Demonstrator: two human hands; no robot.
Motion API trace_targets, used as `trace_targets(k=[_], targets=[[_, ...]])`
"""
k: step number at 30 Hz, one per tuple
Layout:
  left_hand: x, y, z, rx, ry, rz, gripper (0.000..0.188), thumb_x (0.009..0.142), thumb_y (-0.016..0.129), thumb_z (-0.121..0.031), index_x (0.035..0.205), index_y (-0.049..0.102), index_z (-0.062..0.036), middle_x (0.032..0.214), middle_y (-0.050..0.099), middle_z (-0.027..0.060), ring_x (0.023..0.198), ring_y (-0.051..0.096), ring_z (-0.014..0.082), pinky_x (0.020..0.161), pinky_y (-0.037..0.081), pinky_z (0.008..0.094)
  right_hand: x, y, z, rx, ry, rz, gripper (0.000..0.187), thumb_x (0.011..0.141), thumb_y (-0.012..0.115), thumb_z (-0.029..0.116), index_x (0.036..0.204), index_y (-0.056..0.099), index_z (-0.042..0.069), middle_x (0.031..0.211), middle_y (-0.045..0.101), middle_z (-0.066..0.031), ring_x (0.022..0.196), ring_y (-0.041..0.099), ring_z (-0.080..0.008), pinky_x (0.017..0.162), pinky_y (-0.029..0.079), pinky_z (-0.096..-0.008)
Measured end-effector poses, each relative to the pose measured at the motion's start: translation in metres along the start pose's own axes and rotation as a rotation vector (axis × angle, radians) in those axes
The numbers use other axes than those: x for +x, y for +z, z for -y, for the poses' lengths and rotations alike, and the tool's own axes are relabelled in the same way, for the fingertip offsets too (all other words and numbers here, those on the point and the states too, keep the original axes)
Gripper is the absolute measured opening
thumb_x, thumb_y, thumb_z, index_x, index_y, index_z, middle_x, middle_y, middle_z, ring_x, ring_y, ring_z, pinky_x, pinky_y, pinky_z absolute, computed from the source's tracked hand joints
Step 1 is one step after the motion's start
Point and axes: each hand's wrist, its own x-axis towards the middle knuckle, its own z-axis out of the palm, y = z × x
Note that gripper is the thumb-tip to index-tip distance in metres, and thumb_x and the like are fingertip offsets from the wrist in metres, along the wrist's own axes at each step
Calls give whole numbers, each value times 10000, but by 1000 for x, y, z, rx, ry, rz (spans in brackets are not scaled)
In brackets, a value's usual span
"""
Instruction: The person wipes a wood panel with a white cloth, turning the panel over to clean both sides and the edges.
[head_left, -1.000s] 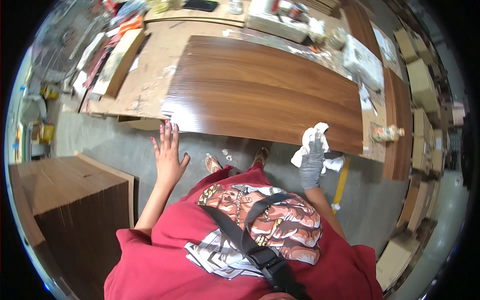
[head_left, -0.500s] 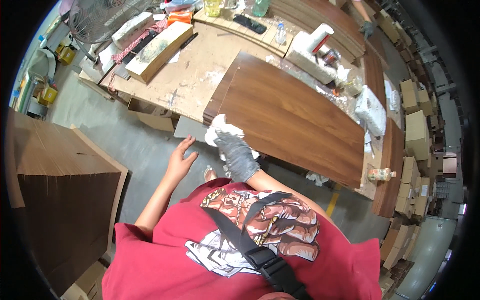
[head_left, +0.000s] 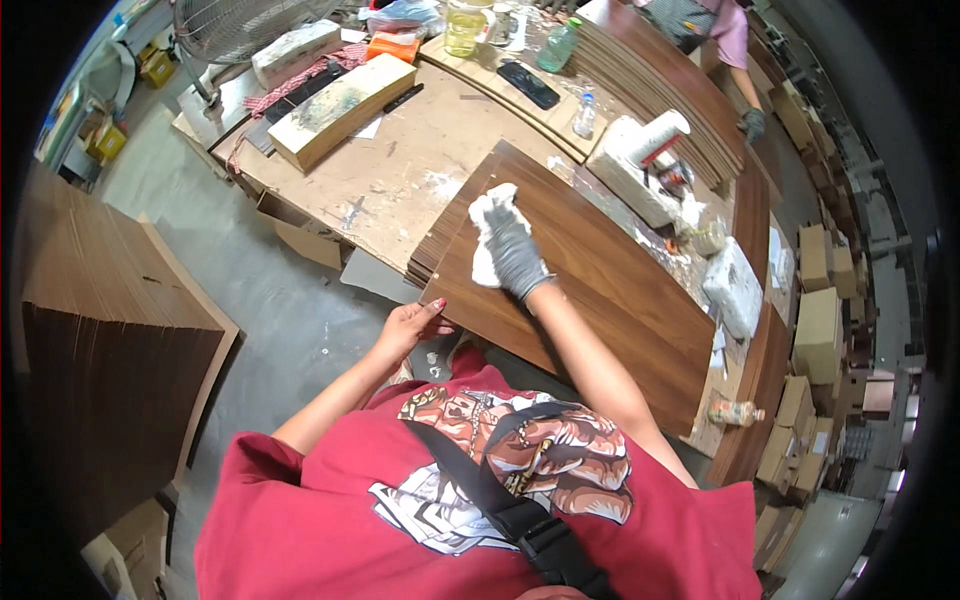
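Note:
A dark brown wood-grain board (head_left: 610,310) lies on top of a stack of similar boards on the workbench. My bare left hand (head_left: 412,328) is closed at its near left corner, fingers pinching the edge. My right hand (head_left: 515,258), in a grey glove, presses a crumpled white cloth (head_left: 488,235) flat against the board's upper face, toward its left end. The palm side of that hand is hidden.
Across the workbench (head_left: 400,160) lie a wooden block (head_left: 340,112), a phone (head_left: 528,85) and a green bottle (head_left: 558,45). White foam blocks (head_left: 735,288) sit along the right. A tall board stack (head_left: 110,370) stands at left. A co-worker's gloved hand (head_left: 752,124) is at far right.
My right hand has moved up and right with the cloth, from the board's near edge onto its face. My left hand has come right and closed on the corner.

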Motion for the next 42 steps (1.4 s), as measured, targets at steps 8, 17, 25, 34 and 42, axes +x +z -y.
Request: trace_targets(k=[8,17,25,34,42], targets=[[-8,-5,6,-210,186,-160,236,955,641,-151,1102,642,33,980,724,79,825,678,96,768,534,234,-27,-1,73,182,-68,-39,445,925,472,205,1319,512,2,1375,520,-212,1203,530,-316,1003,420,-422],[-12,-1,2,-230,145,-149,402,986,587,-226,1288,581,39,1064,713,100,897,699,154,830,544,271,83,47,-34,343,286,147,558,846,568,274,1309,501,-30,1393,483,-207,1272,478,-345,1066,384,-432],[-11,-3,9,-286,170,-124,406,1011,552,-231,1310,561,42,1093,704,106,919,696,162,845,550,292,53,33,-25,-329,-130,316,551,907,497,214,1415,433,8,1483,411,-215,1411,343,-342,1133,302,-431],[-10,-19,9,-588,115,-83,376,1050,459,-271,1228,572,40,1115,689,164,969,692,228,926,554,376,-19,-12,72,22,-263,327,520,982,402,222,1481,376,80,1550,337,-183,1425,315,-371,1161,258,-471],[-10,-57,-33,-165,229,-201,592,1061,333,-434,1254,562,77,1183,667,217,1047,676,254,922,527,328,-86,-25,-13,123,-287,588,400,911,473,169,1279,509,18,1234,531,-145,1166,524,-303,1004,428,-410]])
